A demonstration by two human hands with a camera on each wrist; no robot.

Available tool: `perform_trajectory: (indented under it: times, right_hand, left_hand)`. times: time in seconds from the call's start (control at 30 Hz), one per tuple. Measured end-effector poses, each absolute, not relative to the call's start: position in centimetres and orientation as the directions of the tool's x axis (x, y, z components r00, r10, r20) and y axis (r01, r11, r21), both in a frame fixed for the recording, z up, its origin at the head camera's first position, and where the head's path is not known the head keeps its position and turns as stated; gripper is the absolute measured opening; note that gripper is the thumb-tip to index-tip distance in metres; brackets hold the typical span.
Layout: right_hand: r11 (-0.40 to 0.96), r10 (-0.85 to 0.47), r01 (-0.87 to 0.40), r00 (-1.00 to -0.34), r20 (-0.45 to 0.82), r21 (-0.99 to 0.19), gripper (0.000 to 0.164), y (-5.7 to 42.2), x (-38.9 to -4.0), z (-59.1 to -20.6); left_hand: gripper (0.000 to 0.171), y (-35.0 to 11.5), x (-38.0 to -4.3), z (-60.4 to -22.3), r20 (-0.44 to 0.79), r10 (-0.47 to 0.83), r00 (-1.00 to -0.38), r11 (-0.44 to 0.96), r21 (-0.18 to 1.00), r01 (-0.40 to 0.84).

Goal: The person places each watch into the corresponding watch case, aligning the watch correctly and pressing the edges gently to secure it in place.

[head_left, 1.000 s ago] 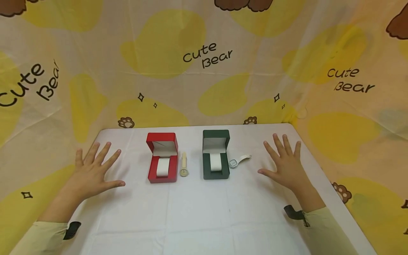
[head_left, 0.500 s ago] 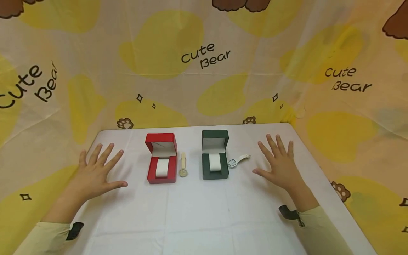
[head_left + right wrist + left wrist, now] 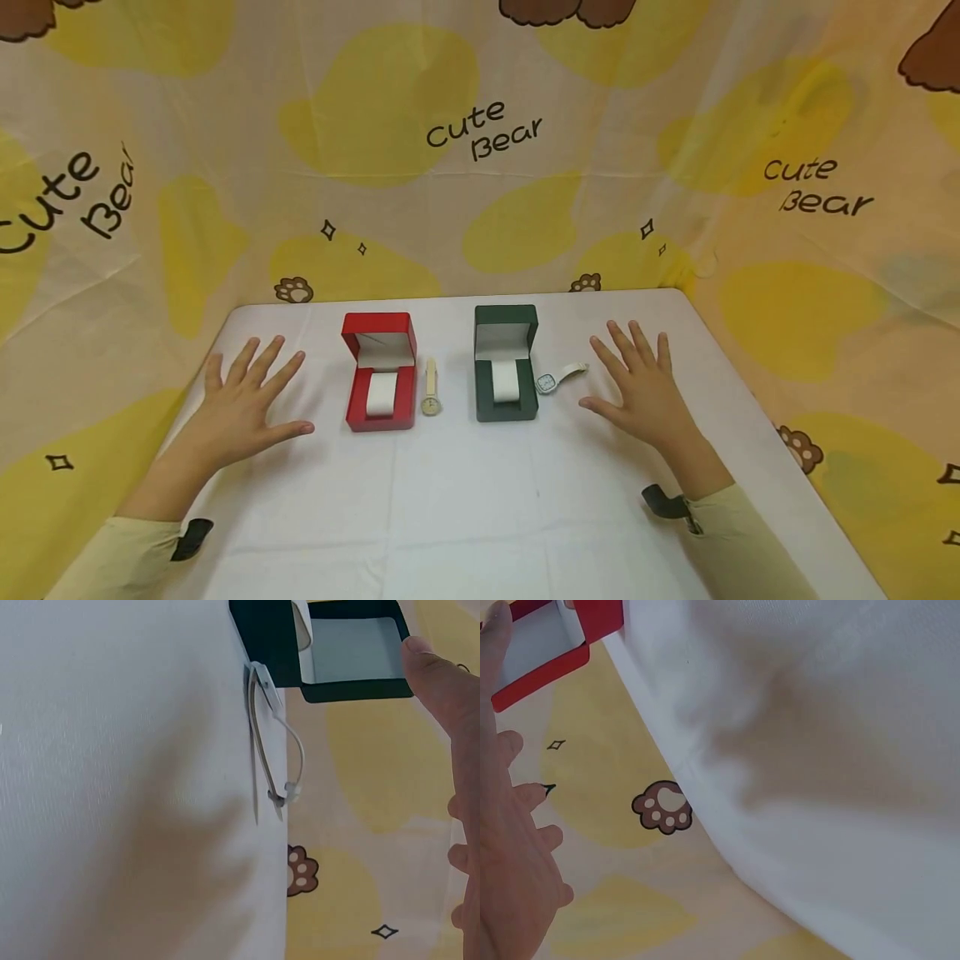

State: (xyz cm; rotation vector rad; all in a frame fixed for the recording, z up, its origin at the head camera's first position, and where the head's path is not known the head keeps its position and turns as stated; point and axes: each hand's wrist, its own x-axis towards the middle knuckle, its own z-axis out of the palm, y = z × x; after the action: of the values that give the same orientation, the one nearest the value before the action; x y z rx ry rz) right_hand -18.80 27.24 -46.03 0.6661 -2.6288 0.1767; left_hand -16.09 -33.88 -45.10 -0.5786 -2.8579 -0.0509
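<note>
Left hand point(image 3: 243, 415) and right hand point(image 3: 643, 402) just drifted inward, well apart, spread wide, holding nothing, so yeah, round cream-strapped watch point(image 3: 431, 392) and squarish white-strapped watch point(image 3: 557, 377) sit untouched.

**Draped on Three Sides**

A white-covered table point(image 3: 465, 508) stands inside a makeshift booth walled with printed fabric point(image 3: 615, 158), which hangs behind it and along both sides. Yellow blotches point(image 3: 397, 100), brown paw prints point(image 3: 800, 448) and the words "Cute Bear" point(image 3: 483, 132) decorate the cloth. The drapery fills the background, leaving the kind of room around it, home or studio, impossible to tell.
</note>
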Motion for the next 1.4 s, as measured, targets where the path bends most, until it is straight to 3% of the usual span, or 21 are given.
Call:
perform_trajectory:
  times: [0.6,1.4]
  right_hand:
    - [0.832,-0.445,-0.544,-0.772,0.453,-0.109,0.093,24.7,-19.0,-46.3]
    - [0.742,-0.478,-0.622,-0.752,0.454,-0.249,0.089,19.9,-18.8,-46.9]
  left_hand:
    - [0.106,-31.6,-16.5,-45.6,0.256,0.390,-0.884,0.883,0.168,0.438]
    - [0.088,-29.2,-16.8,-46.4,0.250,0.409,-0.878,0.823,0.316,0.473]
